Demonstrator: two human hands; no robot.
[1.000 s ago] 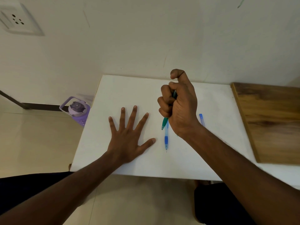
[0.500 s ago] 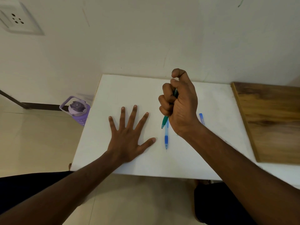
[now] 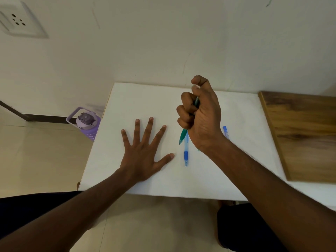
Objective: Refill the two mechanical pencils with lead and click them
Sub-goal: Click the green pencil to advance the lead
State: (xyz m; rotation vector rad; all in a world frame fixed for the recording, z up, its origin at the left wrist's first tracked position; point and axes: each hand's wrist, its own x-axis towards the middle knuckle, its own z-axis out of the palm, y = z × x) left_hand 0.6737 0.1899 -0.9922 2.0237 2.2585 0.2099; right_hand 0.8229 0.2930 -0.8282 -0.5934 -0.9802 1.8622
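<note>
Head view: right hand (image 3: 201,117) fisted round green pencil (image 3: 183,136), tip down and clear of table (image 3: 127,99), thumb bent over the top end, looks like clicking stage for this one. Left hand (image 3: 143,153) flat on table, fingers spread, holding nothing. Blue pencil (image 3: 186,153) lying on table between the two hands, tip toward the near edge, thin lead or needle tip showing at its point; probably already filled and clicked, not provable from here. Small blue piece (image 3: 225,132) on table just right of right wrist, half hidden; lead tube or cap, can't tell. Progress guess: late, green pencil being clicked, then set down; blue one possibly done. Hidden: green pencil's cap end under thumb, so contact with the button not confirmed; most of its barrel inside the fist; no lead visible at its tip, too small to call. Whether lead actually went into either barrel not visible. Off task: wood board (image 3: 300,133) right of table, purple bottle (image 3: 85,122) on floor left, wall socket (image 3: 18,20) top left.
</note>
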